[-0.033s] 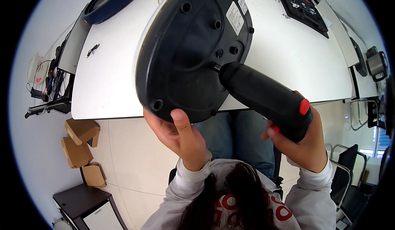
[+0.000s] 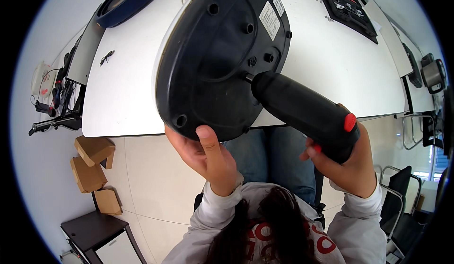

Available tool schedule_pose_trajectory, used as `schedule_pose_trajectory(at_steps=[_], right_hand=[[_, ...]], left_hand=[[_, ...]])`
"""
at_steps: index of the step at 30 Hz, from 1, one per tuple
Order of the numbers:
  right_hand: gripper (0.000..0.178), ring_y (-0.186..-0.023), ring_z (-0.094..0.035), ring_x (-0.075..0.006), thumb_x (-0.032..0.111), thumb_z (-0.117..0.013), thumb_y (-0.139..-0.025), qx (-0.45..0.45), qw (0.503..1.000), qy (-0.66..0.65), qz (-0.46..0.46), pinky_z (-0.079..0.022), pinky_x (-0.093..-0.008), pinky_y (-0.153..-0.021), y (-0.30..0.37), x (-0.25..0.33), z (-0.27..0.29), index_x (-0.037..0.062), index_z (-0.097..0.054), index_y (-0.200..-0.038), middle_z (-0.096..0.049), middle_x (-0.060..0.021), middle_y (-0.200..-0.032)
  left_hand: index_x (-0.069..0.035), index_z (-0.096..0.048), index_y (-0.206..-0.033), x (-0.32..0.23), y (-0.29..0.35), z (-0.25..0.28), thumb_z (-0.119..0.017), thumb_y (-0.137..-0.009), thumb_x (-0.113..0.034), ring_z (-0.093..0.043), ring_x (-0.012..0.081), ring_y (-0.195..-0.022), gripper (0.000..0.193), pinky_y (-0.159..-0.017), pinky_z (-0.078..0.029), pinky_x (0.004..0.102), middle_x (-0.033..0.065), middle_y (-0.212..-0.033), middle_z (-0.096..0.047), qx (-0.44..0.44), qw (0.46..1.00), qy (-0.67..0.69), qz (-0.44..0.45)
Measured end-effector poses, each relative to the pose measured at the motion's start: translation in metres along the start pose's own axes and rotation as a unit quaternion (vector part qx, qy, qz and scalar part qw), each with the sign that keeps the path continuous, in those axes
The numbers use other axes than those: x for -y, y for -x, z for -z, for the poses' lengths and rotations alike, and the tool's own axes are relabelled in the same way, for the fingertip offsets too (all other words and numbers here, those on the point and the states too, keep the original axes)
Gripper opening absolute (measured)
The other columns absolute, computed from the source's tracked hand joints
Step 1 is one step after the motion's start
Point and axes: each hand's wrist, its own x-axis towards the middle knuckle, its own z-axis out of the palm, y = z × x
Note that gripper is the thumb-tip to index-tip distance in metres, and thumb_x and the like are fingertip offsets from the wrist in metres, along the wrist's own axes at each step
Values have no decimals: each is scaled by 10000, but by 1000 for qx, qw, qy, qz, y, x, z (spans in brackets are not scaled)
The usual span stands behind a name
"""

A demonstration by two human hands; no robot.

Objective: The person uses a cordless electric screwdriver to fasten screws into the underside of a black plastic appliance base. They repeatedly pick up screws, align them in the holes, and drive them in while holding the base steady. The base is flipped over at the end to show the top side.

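Note:
A large oval black base (image 2: 213, 84) with a white rim stands tilted above the table's near edge, its underside facing me. Several round holes and a white label (image 2: 270, 21) show on that underside. My left hand (image 2: 208, 155) grips its lower edge, the thumb on the black face and the fingers behind it. In my right hand (image 2: 347, 164) is a black cordless screwdriver (image 2: 302, 105) with red buttons, held by its rear end. Its metal bit (image 2: 248, 77) reaches into a hole near the middle of the base; the tip is hidden there.
On the white table (image 2: 127, 94) lie a short black cable (image 2: 107, 57), a dark blue round object (image 2: 126, 0) at the far left and a black tool case (image 2: 347, 6) at the far right. Cardboard boxes (image 2: 90, 174) sit on the floor at left. Chairs (image 2: 397, 193) stand at right.

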Motion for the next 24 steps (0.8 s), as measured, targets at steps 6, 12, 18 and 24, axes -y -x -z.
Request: schedule_pose_trajectory(at_steps=[6, 12, 18, 24], right_hand=[[359, -664, -546, -144, 67, -711, -718, 20, 1000, 15, -15, -469, -290, -674, -2, -1, 2, -1, -535, -1023, -605, -87, -742], [352, -666, -539, -139, 62, -706, -708, 3, 1000, -12, -20, -460, -285, -669, -3, 0, -1, 5, -537, -1011, -593, -81, -734], [352, -669, -535, -136, 60, -706, -696, 3, 1000, 1, -30, -460, -286, -675, -7, 7, 2, 4, -542, -1002, -584, -76, -731], [357, -669, -545, -144, 61, -705, -688, -9, 1000, 9, -28, -461, -287, -678, -8, 9, 1, 5, -546, -1003, -586, -74, -737]], left_hand=[[-20, -374, -1389, 3, 0, 2, -539, -984, -358, -553, 218, -1176, 553, -981, -437, 315, 122, -1304, -536, 2, 1000, 12, -3], [-22, -374, -1390, 4, 1, 5, -534, -984, -369, -533, 221, -1205, 557, -1003, -420, 323, 122, -1308, -534, 3, 1000, 16, 3], [-29, -385, -1379, 2, 1, 3, -538, -980, -384, -541, 223, -1197, 556, -1001, -420, 319, 116, -1305, -536, -4, 1000, 20, 2], [-29, -378, -1384, 8, 4, 9, -534, -979, -387, -540, 232, -1205, 562, -997, -431, 329, 110, -1308, -533, -7, 1000, 4, 10]])
